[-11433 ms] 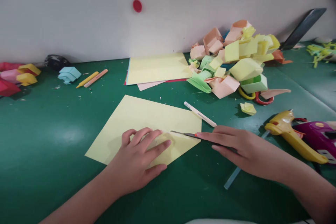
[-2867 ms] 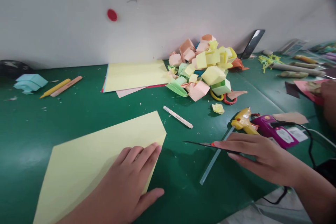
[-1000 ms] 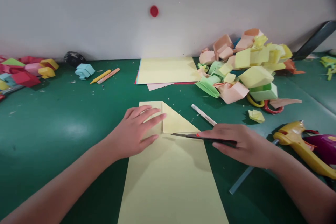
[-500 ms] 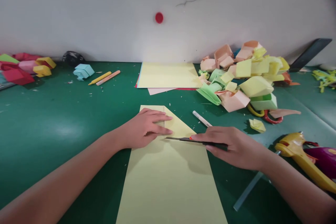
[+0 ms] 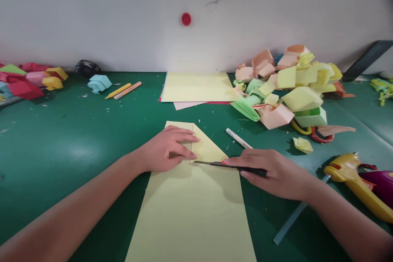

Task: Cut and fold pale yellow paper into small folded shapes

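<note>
A long pale yellow sheet of paper (image 5: pixel 192 213) lies in front of me, with its top right corner folded in along a slanted edge. Flat on the folded top part rests my left hand (image 5: pixel 168 149), fingers spread. My right hand (image 5: pixel 270 172) grips a black-handled craft knife (image 5: pixel 211 163) with a small red-orange part. Its thin blade points left along the fold's lower edge, the tip close below my left fingertips. Just beyond my right hand lies a white pen (image 5: pixel 238 138).
Folded paper pieces (image 5: pixel 303 98) pile up at the back right. Scissors (image 5: pixel 321 136), a yellow glue gun (image 5: pixel 353 176) and a clear glue stick (image 5: pixel 288 223) lie on the right. Stacked paper sheets (image 5: pixel 199 86) are by the wall, with two markers (image 5: pixel 118 90) and a tape roll (image 5: pixel 87 68) left.
The paper's lower end has swung a little to the left. My left fingertips have drawn back slightly leftward, while the knife stays at nearly the same spot.
</note>
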The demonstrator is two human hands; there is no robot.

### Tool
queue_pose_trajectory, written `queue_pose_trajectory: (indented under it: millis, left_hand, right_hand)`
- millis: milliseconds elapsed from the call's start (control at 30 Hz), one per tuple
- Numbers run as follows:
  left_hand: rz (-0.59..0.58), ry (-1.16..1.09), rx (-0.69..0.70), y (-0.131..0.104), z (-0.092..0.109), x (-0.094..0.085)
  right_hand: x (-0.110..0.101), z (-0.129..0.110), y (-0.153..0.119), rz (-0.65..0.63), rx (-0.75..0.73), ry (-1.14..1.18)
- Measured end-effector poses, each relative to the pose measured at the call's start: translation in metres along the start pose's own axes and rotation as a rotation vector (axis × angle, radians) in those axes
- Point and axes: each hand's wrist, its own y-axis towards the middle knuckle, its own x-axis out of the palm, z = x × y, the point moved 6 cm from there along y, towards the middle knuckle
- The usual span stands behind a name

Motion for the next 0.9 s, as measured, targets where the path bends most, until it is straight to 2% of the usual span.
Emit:
queue_pose_trajectory:
  millis: [367,667,900]
  left_hand:
    - [-0.021,0.030,0.015,-0.0005,0.0038,0.0008]
    - [-0.028,-0.005,-0.123,0.0036,-0.0028,0.0031]
    - [-0.018,-0.048,-0.148,0.0040,-0.0046,0.0032]
  right_hand:
    - [0.0046,-0.0017,0.0013,-0.022,-0.012,-0.009]
    - [0.0031,-0.0046,0.0009,0.014,-0.020,-0.033]
    - [0.0042,-0.0043,0.0005,0.015,-0.010,-0.051]
